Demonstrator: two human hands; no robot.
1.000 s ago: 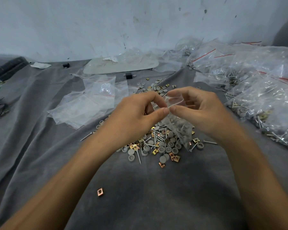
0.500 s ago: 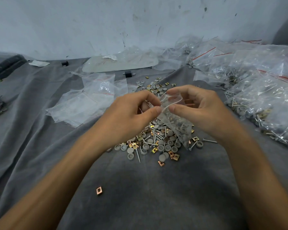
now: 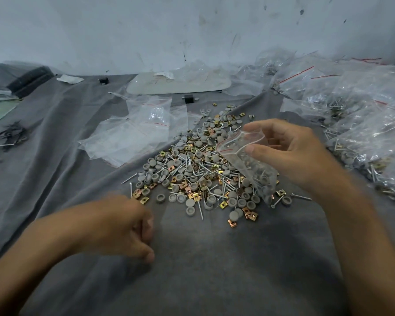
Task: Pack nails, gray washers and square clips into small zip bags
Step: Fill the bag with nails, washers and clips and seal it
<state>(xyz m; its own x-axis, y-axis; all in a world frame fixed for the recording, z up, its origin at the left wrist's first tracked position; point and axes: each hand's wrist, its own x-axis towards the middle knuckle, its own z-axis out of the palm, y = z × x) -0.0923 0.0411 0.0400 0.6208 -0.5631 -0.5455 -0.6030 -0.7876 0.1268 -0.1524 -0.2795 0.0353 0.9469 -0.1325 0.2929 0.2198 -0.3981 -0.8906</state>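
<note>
My right hand (image 3: pixel 290 151) holds a small clear zip bag (image 3: pixel 253 169) by its open mouth, above the right side of the pile. The bag hangs down and has grey washers and nails in its lower part. The pile (image 3: pixel 192 174) of nails, grey washers and brass square clips lies spread on the grey cloth in the middle. My left hand (image 3: pixel 121 229) is low on the cloth, left of and nearer than the pile. It is blurred, with curled fingers pointing down. Whether it holds anything is hidden.
Empty zip bags (image 3: pixel 132 137) lie left of the pile. Many filled bags (image 3: pixel 363 124) are heaped along the right side. A flat white panel (image 3: pixel 178 84) lies at the back by the wall. A small cluster of dark nails (image 3: pixel 10 134) sits at the far left.
My left hand has let go of the bag's mouth and dropped down-left onto the cloth, over the spot where a lone square clip lay. My right hand keeps the bag.
</note>
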